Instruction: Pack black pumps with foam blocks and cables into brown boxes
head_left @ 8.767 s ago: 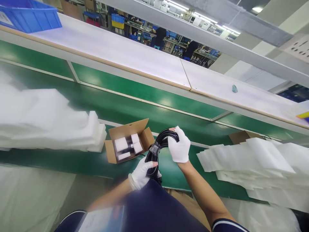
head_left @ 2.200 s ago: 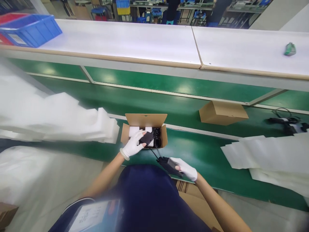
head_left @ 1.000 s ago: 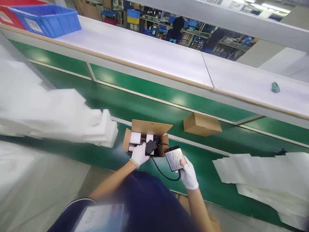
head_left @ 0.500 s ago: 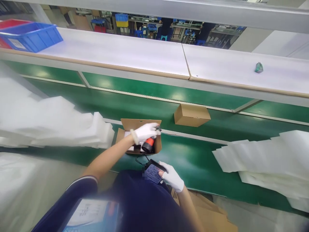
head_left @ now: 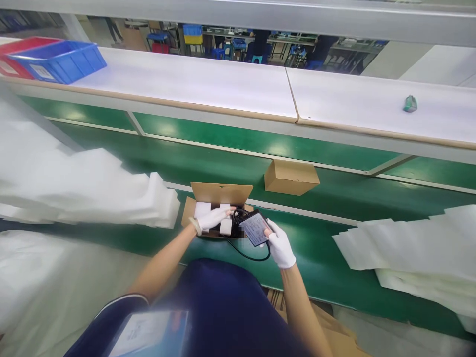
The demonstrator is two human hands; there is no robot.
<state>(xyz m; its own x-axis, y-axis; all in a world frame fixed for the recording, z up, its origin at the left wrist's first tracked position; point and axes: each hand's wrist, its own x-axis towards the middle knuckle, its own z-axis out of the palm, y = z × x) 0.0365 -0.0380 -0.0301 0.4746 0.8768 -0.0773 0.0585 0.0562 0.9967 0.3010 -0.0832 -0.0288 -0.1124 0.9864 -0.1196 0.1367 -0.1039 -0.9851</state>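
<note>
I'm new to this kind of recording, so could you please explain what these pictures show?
There is no robot here: these are a person's own hands in white gloves, with some fingertips bare. Every picture comes from one camera worn on the head, looking forward and down.

The right hand holds a flat black device with a pale label, and a black cable loops below it. The left hand is over an open cardboard box containing white blocks.

The box stands on a green surface, with a closed box beyond. White sheets lie on both sides. A blue bin sits on the raised white shelf.
</note>
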